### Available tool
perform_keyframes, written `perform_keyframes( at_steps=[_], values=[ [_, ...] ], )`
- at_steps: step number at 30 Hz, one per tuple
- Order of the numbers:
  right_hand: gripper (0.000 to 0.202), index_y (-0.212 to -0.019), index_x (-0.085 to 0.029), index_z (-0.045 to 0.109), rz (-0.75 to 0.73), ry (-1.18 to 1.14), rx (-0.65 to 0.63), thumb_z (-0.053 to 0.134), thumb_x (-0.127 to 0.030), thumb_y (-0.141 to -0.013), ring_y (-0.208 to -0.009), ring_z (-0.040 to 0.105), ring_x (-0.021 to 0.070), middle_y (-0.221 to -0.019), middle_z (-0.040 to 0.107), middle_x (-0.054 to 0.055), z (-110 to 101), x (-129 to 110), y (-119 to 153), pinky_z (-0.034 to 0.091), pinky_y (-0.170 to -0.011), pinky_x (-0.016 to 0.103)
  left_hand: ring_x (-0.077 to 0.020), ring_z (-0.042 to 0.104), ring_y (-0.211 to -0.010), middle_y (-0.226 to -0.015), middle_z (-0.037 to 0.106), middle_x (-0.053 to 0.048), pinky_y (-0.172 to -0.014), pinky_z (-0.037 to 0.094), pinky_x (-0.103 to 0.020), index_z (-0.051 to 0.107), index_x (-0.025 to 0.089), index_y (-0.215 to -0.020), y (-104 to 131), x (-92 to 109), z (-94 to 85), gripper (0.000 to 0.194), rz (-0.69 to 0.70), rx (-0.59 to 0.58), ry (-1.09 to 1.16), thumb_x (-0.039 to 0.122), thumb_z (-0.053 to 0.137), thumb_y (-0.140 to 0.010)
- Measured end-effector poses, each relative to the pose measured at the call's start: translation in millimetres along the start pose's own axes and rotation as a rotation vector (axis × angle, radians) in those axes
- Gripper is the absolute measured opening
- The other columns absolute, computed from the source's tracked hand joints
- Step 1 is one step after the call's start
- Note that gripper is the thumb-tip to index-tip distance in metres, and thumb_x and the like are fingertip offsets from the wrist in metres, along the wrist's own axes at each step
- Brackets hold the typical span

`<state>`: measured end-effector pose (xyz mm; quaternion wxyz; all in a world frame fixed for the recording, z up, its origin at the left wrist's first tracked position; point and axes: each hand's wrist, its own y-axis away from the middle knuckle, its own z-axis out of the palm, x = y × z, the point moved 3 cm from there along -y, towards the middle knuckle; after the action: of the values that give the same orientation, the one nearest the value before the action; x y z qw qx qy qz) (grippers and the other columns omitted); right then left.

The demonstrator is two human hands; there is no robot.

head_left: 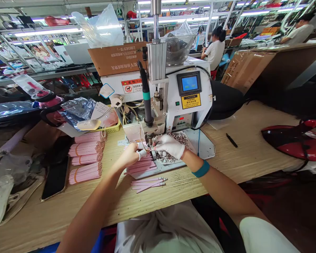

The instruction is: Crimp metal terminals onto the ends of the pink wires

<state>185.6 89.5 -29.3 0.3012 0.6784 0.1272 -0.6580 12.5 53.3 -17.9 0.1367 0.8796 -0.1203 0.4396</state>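
A white press machine (pixel 197 105) with a blue screen stands in the middle of the table. My left hand (pixel 133 154), with white covers on some fingertips, is closed at the left of the machine's head (pixel 149 130), above pink strips (pixel 144 165). My right hand (pixel 171 146), in a white glove, is pinched at the head's right side, over a tray of small pieces (pixel 183 140). What the fingers of each hand hold is too small to make out. A few loose pink strips (pixel 147 183) lie in front of the machine.
Banded pink bundles (pixel 85 170) and a phone (pixel 55 179) lie on the left. A black pen (pixel 231 140) and a red iron-like object (pixel 297 142) are on the right. Behind sit a cardboard box (pixel 118 58) and a person (pixel 215 51).
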Motion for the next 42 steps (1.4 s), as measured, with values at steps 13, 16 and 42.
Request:
perform_keyframes(
  at_steps=[13,16,42],
  values=[
    [0.022,-0.075,-0.016,0.055,-0.014,-0.013,0.021,0.072,-0.016,-0.062,-0.041,0.049,0.0069,-0.056,0.054,-0.005,1,-3,1,0.035,-0.030,0.015,-0.0102,0.036,-0.058,-0.060,0.045,0.003,-0.054,0.030,-0.022,0.050,0.015,-0.059,0,4,-0.2,0.015,-0.015,0.006,0.025,0.028,0.051,-0.065],
    [0.020,-0.075,-0.016,0.055,-0.016,-0.016,0.024,0.070,-0.015,-0.063,-0.041,0.048,0.0062,-0.058,0.055,-0.005,2,-4,3,0.035,-0.030,0.015,-0.0100,0.034,-0.057,-0.059,0.042,0.003,-0.054,0.029,-0.022,0.047,0.016,-0.058,0,4,-0.1,0.015,-0.020,0.005,0.028,0.028,0.051,-0.066],
    [0.036,-0.080,-0.019,0.045,0.004,-0.241,0.144,0.073,-0.021,-0.058,-0.043,0.045,0.0052,-0.057,0.048,-0.007,-42,-2,63,0.023,-0.037,0.015,-0.0164,0.050,-0.081,-0.084,0.060,-0.003,-0.077,0.038,-0.027,0.061,0.016,-0.084,18,-3,-18.7,0.037,0.092,0.243,0.255,0.049,0.046,-0.086]
  ],
)
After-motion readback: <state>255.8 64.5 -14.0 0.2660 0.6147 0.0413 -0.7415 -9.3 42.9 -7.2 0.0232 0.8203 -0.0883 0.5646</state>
